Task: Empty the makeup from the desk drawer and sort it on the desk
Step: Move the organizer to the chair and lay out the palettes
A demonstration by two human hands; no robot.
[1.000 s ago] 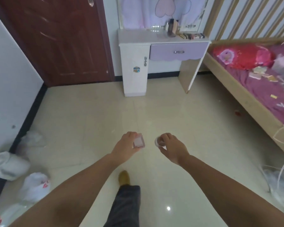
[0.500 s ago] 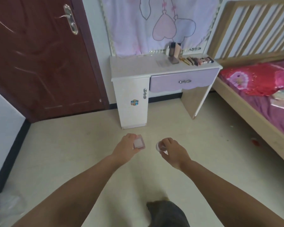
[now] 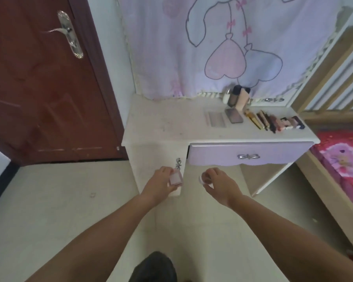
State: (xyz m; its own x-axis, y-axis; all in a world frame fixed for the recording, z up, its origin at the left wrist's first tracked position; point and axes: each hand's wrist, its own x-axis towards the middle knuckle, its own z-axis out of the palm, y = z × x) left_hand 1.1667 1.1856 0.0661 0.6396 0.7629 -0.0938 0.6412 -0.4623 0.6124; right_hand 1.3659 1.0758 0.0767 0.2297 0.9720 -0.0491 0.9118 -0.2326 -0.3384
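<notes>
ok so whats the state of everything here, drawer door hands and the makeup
desk drawer: shut
brown door: shut
left hand: grips a pink square compact
right hand: grips a small round jar
lipsticks and pencils: lying side by side in a row on the desk
bottles: standing upright at the back of the desk
flat palettes: lying flat, closed

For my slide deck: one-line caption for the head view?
Left hand holding a pink square compact, right hand a small round jar, before the desk with its drawer closed.
</notes>
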